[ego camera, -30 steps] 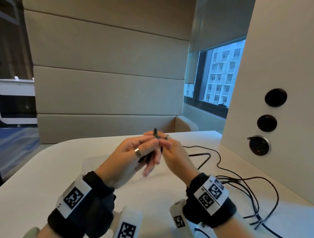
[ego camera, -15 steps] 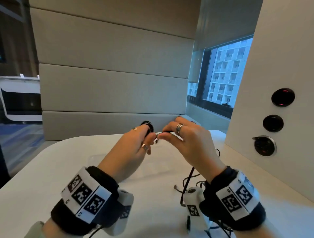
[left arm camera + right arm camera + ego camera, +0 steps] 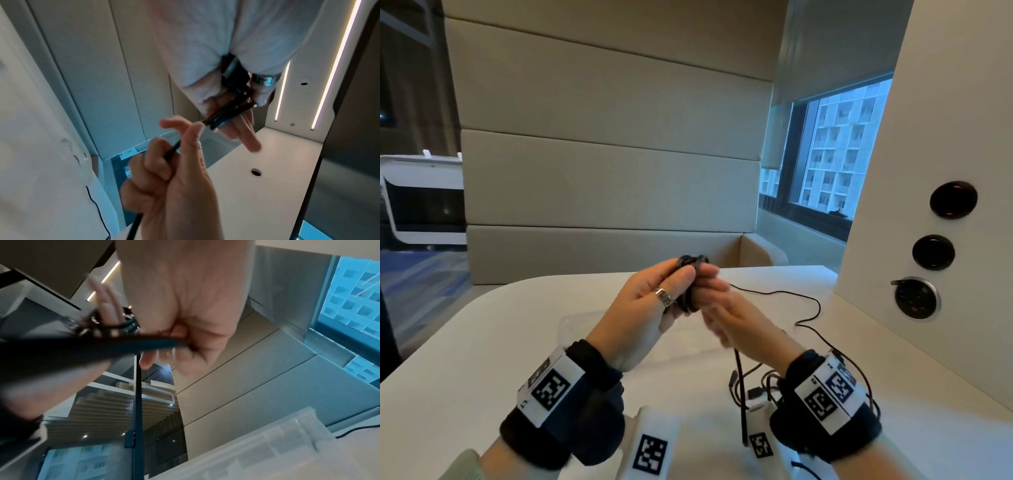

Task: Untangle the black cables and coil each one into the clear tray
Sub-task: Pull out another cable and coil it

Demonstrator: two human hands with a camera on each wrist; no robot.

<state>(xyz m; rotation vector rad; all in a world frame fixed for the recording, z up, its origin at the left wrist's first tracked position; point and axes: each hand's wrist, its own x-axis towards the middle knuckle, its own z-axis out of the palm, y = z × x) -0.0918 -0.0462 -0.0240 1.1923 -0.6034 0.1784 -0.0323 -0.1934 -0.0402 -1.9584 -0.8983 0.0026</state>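
Cable coil [image 3: 690,274] sits wound round the left hand [image 3: 650,308], thumb clamping it, above the clear tray [image 3: 578,325]. Right hand [image 3: 736,322] curls round the trailing strand. Light, springy stuff, I reckon: pinch across all loops, or they'll spring open.

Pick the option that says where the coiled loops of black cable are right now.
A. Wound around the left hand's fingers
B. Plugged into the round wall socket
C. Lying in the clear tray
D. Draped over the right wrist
A: the cable coil wraps the left hand's fingers, held above the table; the right hand feeds the loose strand.
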